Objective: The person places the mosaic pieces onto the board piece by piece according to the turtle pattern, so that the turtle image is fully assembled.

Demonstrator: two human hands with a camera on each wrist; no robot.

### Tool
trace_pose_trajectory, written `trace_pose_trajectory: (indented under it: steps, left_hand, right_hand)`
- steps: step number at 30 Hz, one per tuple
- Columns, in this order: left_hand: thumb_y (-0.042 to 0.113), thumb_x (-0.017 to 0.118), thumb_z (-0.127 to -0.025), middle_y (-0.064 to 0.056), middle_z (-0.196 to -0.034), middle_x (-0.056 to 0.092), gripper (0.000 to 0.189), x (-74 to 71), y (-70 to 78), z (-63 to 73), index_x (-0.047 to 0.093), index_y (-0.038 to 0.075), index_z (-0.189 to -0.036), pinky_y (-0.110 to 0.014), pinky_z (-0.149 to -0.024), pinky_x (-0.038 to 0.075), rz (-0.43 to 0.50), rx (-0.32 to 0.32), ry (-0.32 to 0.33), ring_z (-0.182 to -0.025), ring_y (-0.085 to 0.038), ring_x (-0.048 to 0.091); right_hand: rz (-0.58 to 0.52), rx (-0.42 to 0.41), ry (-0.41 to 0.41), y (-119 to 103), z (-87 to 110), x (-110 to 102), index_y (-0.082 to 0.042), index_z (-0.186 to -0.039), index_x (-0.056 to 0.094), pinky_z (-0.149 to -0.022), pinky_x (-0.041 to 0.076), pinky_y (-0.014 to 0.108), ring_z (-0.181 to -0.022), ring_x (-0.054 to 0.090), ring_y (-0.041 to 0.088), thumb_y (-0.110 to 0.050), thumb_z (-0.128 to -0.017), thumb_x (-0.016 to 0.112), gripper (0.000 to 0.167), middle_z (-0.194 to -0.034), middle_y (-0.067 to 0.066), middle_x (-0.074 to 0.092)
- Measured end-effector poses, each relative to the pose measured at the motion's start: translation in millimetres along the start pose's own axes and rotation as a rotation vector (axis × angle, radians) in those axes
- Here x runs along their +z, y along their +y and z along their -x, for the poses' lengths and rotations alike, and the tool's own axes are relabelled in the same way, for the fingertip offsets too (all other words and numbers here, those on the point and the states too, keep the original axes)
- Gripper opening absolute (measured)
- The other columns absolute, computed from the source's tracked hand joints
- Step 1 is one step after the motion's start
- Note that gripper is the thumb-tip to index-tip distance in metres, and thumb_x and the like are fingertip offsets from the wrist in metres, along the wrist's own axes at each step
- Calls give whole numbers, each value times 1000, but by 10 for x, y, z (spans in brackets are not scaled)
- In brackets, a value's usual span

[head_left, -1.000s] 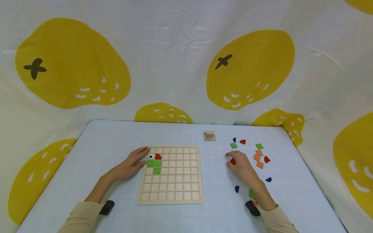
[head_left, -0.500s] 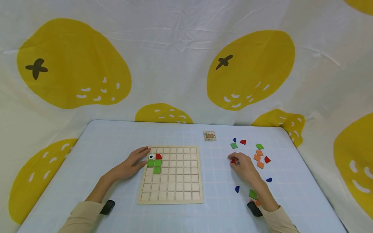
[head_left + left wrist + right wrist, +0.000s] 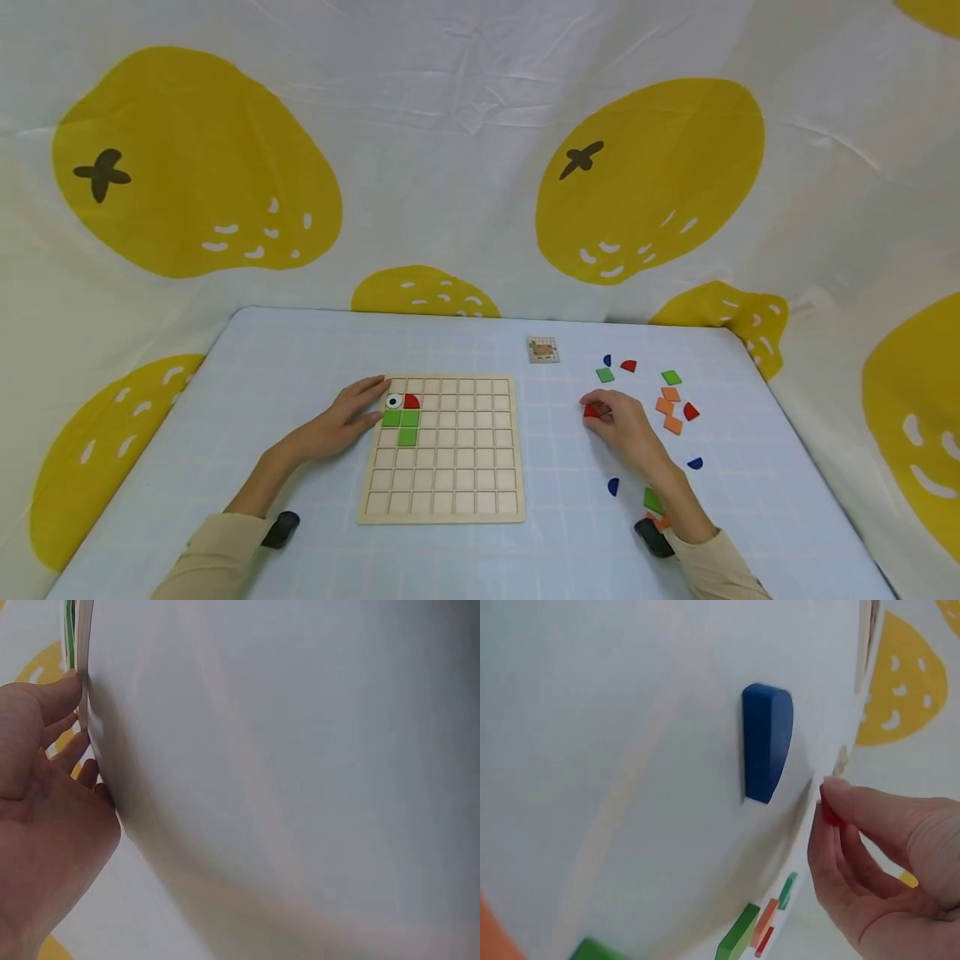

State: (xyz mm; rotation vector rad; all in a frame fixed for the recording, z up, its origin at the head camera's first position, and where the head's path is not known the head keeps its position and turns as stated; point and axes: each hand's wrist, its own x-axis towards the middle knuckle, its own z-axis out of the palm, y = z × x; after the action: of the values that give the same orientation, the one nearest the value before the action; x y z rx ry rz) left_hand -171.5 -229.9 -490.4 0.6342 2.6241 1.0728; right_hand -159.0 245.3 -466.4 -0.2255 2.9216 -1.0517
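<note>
My left hand [image 3: 345, 421] rests at the left edge of a pale wooden grid board [image 3: 465, 483], fingers fairly straight, thumb and fingertips touching its rim. On the board's upper left sit a white eye piece [image 3: 393, 402], a red quarter-round piece [image 3: 412, 402] and three green squares [image 3: 407, 437]. To the right of the board, my right hand [image 3: 624, 425] pinches a red piece [image 3: 829, 813] between thumb and fingers, close over the table. Much of that piece is hidden by the fingers. A blue half-round piece [image 3: 768, 742] lies near this hand.
A small picture card [image 3: 543, 350] lies behind the board to the right. Loose pieces are scattered around my right hand: orange squares [image 3: 672, 425], a red quarter-round [image 3: 691, 411], green squares [image 3: 671, 377] and blue half-rounds [image 3: 695, 463]. A patterned cloth [image 3: 480, 167] hangs behind the table.
My right hand shifts slightly right and back again, and the red piece turns between its fingers. The left hand stays at the board's edge.
</note>
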Motion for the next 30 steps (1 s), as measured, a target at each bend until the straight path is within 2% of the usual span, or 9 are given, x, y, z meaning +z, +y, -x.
trace_pose_trajectory:
  steps: [4, 6, 11, 15, 22, 30]
  left_hand:
    - [23, 54, -109, -22, -166, 21, 61, 4, 2, -6, 30, 4, -161, -70, -117, 19, -3, 3, 0, -152, -47, 14]
    - [23, 53, -109, -22, -166, 21, 60, 6, 7, -8, 30, 4, -161, -69, -117, 19, -5, 0, 0, -152, -47, 14]
    - [21, 53, -109, -22, -166, 21, 60, 2, 26, -4, 30, 3, -161, -69, -118, 19, 5, -6, 0, -152, -47, 14]
    - [20, 53, -109, -23, -166, 21, 60, 0, 34, -6, 30, 3, -161, -69, -118, 19, 10, -4, 0, -152, -47, 13]
    - [20, 53, -109, -23, -166, 20, 60, 1, 36, -3, 29, 3, -161, -69, -118, 18, 15, -9, 0, -152, -47, 13]
    - [22, 52, -109, -22, -167, 20, 60, -5, 18, 10, 29, 5, -162, -69, -118, 18, 17, -11, -2, -153, -46, 13]
  right_hand:
    - [-13, -36, -24, -49, -33, 38, -3, -116, 73, -85, 60, 39, -90, 65, 21, -3, -90, 78, 26, -97, 5, 72]
    - [-20, -49, -29, -84, -36, 64, -3, -116, 74, -86, 59, 39, -91, 65, 21, -3, -91, 77, 25, -100, 4, 72]
    - [-16, -77, -2, -179, -48, 135, -4, -119, 75, -89, 59, 42, -95, 64, 23, -1, -92, 75, 27, -106, 7, 71]
    - [-12, -95, 13, -241, -88, 191, -3, -118, 74, -88, 59, 40, -94, 64, 22, 0, -92, 76, 27, -104, 7, 71]
    - [-88, -127, -8, -344, -155, 272, -3, -110, 74, -85, 60, 34, -91, 65, 20, 2, -90, 77, 21, -101, 5, 71]
    - [-112, -170, -19, -493, -210, 375, -5, -107, 76, -86, 60, 35, -96, 67, 22, 2, -89, 77, 19, -103, 5, 71]
